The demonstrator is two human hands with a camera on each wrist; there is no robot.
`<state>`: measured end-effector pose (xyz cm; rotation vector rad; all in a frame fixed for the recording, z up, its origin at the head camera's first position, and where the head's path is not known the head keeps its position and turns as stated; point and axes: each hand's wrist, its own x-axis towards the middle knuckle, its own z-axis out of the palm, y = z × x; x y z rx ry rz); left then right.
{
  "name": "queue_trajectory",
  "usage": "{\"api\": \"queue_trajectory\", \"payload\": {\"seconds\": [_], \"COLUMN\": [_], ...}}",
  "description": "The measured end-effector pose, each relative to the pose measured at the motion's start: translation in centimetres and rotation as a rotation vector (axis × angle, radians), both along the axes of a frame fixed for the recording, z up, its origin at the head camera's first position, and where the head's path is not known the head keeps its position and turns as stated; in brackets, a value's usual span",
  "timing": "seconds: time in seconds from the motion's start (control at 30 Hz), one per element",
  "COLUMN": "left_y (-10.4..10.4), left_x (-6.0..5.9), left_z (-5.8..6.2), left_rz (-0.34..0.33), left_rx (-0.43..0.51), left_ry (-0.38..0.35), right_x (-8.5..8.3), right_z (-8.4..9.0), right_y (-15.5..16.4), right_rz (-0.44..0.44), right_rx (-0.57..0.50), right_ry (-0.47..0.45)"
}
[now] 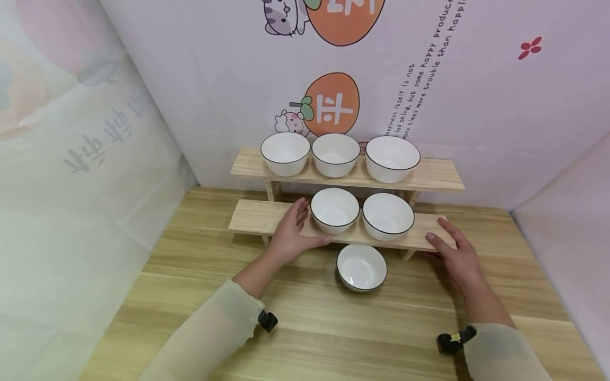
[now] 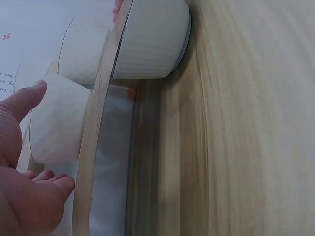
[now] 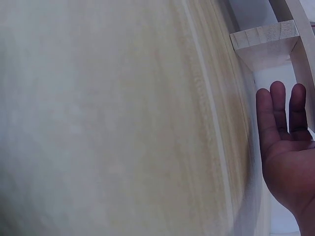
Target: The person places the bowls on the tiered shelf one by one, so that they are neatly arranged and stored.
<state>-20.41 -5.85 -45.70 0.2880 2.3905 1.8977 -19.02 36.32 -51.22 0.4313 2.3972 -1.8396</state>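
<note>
A two-tier wooden rack stands on the table [image 1: 333,328] against the wall. Its lower shelf [image 1: 252,217] carries two white bowls [image 1: 334,210] [image 1: 387,216]. Another white bowl [image 1: 361,267] sits on the table just in front of it. My left hand [image 1: 290,235] rests on the lower shelf beside the left bowl, thumb along the front edge. In the left wrist view that hand [image 2: 24,187] lies above the shelf edge [image 2: 93,147], close to a bowl [image 2: 51,123]. My right hand [image 1: 455,259] is at the shelf's right end, thumb on top; its fingers [image 3: 278,108] are straight.
The upper shelf [image 1: 438,174] holds three more white bowls [image 1: 285,153] [image 1: 335,154] [image 1: 392,159]. Printed wall panels close in behind and on both sides. The shelf's end grain [image 3: 263,44] shows in the right wrist view.
</note>
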Motion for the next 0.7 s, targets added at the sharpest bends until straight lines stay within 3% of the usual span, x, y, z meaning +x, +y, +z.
{"api": "queue_trajectory", "payload": {"seconds": [0.33,0.7], "left_y": [-1.6,-1.5], "left_x": [1.9,3.9], "left_z": [-0.5,-0.5], "left_rz": [0.001,-0.052], "left_rx": [0.073,0.09], "left_ry": [0.017,-0.025], "right_x": [0.0,0.1], "right_z": [0.1,0.2], "right_y": [-0.1,-0.1], "right_rz": [0.005,-0.011], "right_rx": [-0.006,-0.108], "right_ry": [0.012,0.018]}}
